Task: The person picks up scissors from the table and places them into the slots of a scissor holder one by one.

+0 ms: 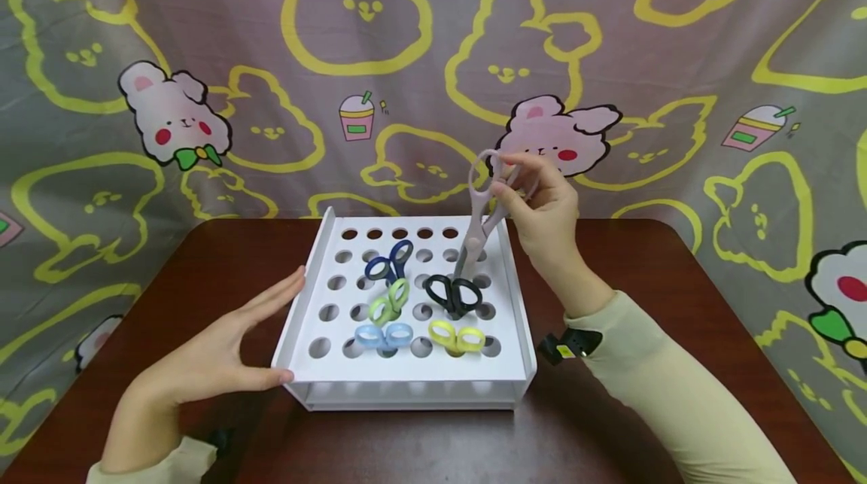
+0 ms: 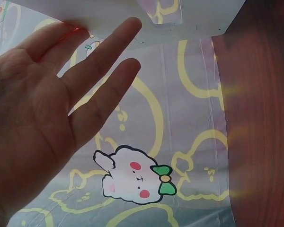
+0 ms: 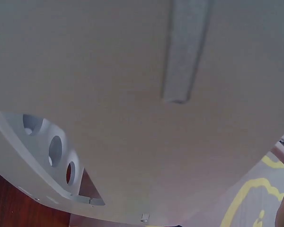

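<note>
My right hand [image 1: 547, 205] pinches one handle of a pair of pale pink scissors [image 1: 476, 235] above the back right of a white rack with round holes [image 1: 406, 367]. The scissors hang blades down, their tips hidden behind black-handled scissors [image 1: 454, 296]. My left hand [image 1: 203, 348] has its fingers extended, fingertips at the rack's left side panel and thumb at its front left corner. Dark blue scissors [image 1: 391, 264], green scissors [image 1: 389, 302], light blue scissors [image 1: 383, 336] and yellow scissors [image 1: 457, 337] stand in holes, handles up.
Raised side panels [image 1: 518, 288] flank the rack's top board, and its front is partly open below. A dark brown wooden table [image 1: 223, 281] carries it. Behind hangs a patterned curtain [image 1: 420, 92]. In the right wrist view, a pale side panel [image 3: 109, 118] fills most of the picture.
</note>
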`<state>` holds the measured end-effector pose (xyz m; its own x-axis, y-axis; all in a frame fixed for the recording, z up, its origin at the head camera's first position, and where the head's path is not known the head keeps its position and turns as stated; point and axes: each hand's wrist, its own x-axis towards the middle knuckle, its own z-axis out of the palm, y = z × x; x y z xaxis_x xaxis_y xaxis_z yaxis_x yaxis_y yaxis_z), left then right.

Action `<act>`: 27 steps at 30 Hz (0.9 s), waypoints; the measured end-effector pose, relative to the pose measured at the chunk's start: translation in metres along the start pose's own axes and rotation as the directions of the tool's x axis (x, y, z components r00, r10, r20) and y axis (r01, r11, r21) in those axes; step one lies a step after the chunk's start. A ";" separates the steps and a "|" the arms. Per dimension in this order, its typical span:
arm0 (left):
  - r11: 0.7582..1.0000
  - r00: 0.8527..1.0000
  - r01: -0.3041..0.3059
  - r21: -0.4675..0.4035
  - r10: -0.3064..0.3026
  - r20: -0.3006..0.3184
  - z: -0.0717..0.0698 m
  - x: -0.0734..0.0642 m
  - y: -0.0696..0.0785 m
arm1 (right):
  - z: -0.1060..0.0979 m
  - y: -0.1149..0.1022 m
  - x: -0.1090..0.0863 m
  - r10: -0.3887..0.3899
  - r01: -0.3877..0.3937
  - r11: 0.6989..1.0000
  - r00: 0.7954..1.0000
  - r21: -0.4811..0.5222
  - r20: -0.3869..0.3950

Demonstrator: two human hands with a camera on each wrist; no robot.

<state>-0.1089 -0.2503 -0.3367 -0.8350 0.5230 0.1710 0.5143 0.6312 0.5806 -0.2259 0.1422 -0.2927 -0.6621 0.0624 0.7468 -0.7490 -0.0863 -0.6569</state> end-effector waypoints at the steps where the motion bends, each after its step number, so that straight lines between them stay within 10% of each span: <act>1: 1.000 1.000 0.009 -0.002 -0.009 -0.001 0.000 0.000 0.000 | 0.001 0.000 -0.001 -0.002 0.002 1.000 1.000 0.005 0.015; 27: 1.000 1.000 0.026 0.006 -0.026 0.001 0.000 0.000 0.002 | 0.007 0.012 -0.022 -0.039 0.079 0.988 0.959 -0.134 0.280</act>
<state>-0.1079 -0.2485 -0.3353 -0.8478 0.5072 0.1550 0.4937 0.6481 0.5799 -0.2199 0.1332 -0.3165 -0.5995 -0.2154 0.7708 -0.7953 0.0526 -0.6039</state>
